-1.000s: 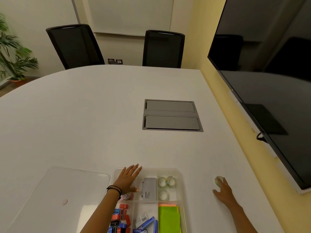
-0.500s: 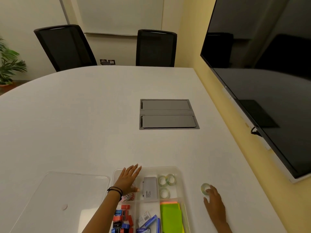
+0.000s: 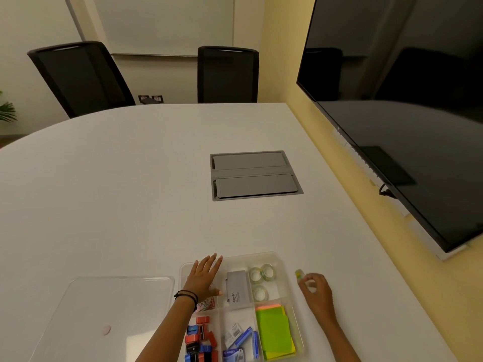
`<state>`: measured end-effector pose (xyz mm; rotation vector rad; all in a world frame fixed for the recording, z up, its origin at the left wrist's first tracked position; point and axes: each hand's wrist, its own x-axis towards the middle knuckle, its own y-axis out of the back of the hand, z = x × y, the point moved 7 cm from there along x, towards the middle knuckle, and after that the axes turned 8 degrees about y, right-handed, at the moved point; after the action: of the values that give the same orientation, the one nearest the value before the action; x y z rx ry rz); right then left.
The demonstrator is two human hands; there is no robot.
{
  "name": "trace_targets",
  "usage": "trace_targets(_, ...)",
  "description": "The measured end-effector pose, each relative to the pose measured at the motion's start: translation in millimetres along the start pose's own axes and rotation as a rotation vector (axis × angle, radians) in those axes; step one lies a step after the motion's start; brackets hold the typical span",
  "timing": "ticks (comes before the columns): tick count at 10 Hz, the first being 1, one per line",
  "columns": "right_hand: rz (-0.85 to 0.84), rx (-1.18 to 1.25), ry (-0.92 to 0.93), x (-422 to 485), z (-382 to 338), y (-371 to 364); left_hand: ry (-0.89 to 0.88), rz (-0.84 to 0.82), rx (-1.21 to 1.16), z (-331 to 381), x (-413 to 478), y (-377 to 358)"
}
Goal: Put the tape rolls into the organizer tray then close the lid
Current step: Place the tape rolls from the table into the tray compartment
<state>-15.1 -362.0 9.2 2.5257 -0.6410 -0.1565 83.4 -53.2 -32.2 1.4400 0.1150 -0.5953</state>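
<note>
Clear plastic organizer tray steadied by flat, spread left hand. Right hand pinches tape roll at tray's 3 o'clock. Light fingertip grip; roll could slip, rolling off.

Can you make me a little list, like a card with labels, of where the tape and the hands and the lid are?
tape rolls in tray: three, in the far right compartment
tape roll outside: one, at the right hand's fingertips
right hand: on the table, right of the organizer tray
left hand: flat in the tray's far left compartment
lid: off, lying left of the tray
</note>
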Motion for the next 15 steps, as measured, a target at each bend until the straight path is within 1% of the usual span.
trace_targets(1, -0.162, 0.094, 0.070, 4.2, -33.1, -21.5, -0.001, 0.003, 0.008, 0.0, -0.7, 0.4)
trace_targets(2, -0.393, 0.017, 0.136, -0.8, -51.8, -49.2, -0.005, 0.005, 0.006, 0.6, -0.8, 1.2)
trace_targets(4, -0.712, -0.382, 0.168, -14.0, -43.6, -88.8, -0.006, 0.004, 0.007, 1.3, -1.4, 2.1)
trace_targets(5, -0.788, -0.556, 0.191, -15.4, -41.3, -97.4, -0.001, 0.009, 0.012, 1.2, -1.6, 1.7)
trace_targets(6, -0.823, -0.645, 0.212, -15.0, -39.6, -102.8, 0.004, 0.008, 0.009, 0.6, -2.3, -0.7)
trace_targets(7, -0.832, -0.669, 0.210, -11.1, -40.2, -104.1, 0.007, 0.006, 0.009, 0.1, -1.6, -1.1)
trace_targets(11, -0.821, -0.721, 0.178, -7.3, -39.5, -104.9, 0.006, 0.021, -0.025, -1.0, -3.0, -2.3)
trace_targets(13, -0.857, -0.727, 0.111, -0.1, -35.4, -104.1, -0.012, 0.011, -0.024, -3.0, -2.6, -0.8)
trace_targets(15, -0.818, -0.683, 0.204, 5.4, -44.6, -98.3, 0.003, 0.013, -0.035, -2.6, 1.2, 1.9)
